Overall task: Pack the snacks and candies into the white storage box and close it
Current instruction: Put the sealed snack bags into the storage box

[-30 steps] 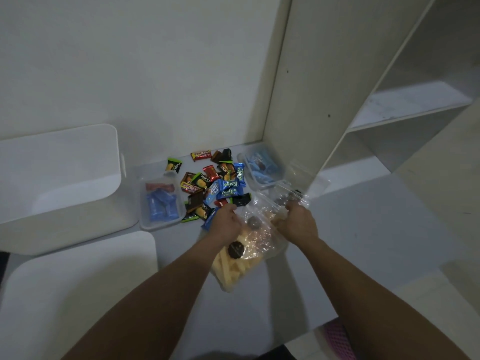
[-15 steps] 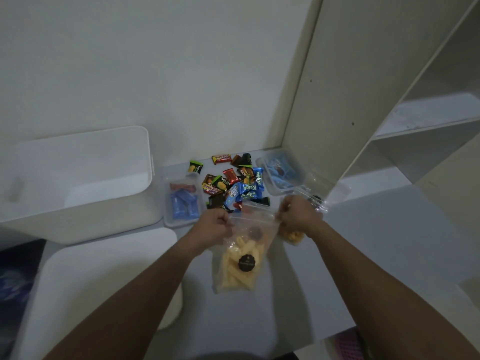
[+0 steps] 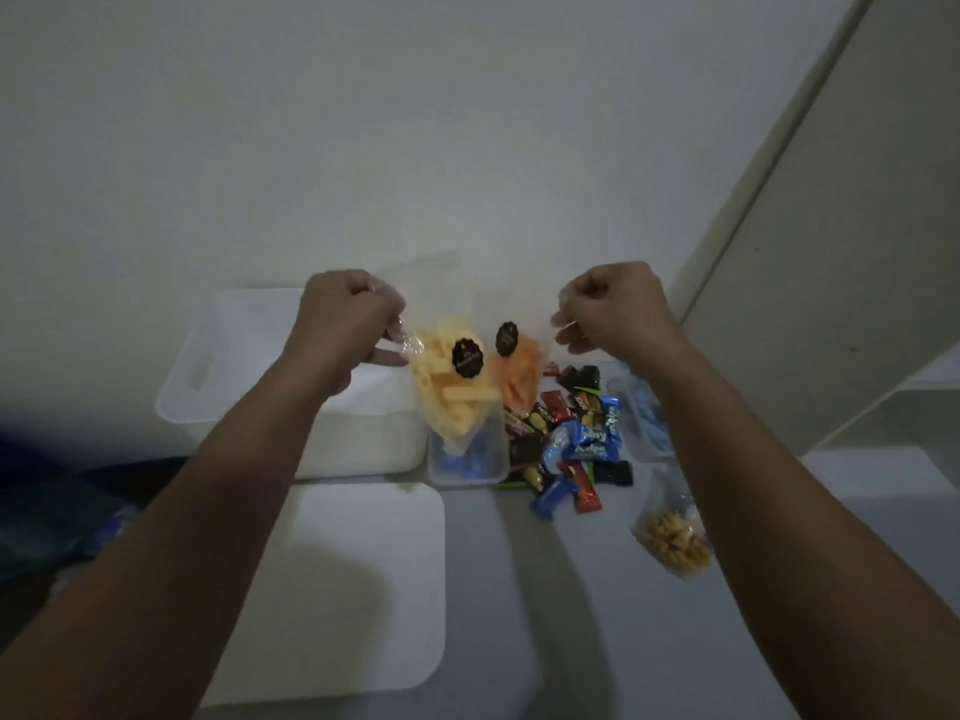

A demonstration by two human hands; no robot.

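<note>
My left hand (image 3: 345, 324) grips the top of a clear bag of pale yellow snack sticks (image 3: 452, 392) with a black round label, lifted in the air. My right hand (image 3: 613, 309) pinches the top of a second clear bag of orange snacks (image 3: 519, 376), also lifted. Both bags hang just right of the open white storage box (image 3: 249, 387). The box's white lid (image 3: 343, 589) lies flat in front of it. A pile of wrapped candies (image 3: 571, 449) lies on the floor under my right hand.
A small clear tub with blue packets (image 3: 467, 459) stands between the box and the candies. Another clear tub (image 3: 644, 423) sits behind my right forearm. A bag of brown nuts (image 3: 672, 537) lies at the right. A tall cabinet panel (image 3: 831, 226) rises on the right.
Both hands have risen from the floor, each lifting a snack bag up and apart. The view shifted left, bringing the box and lid toward the middle.
</note>
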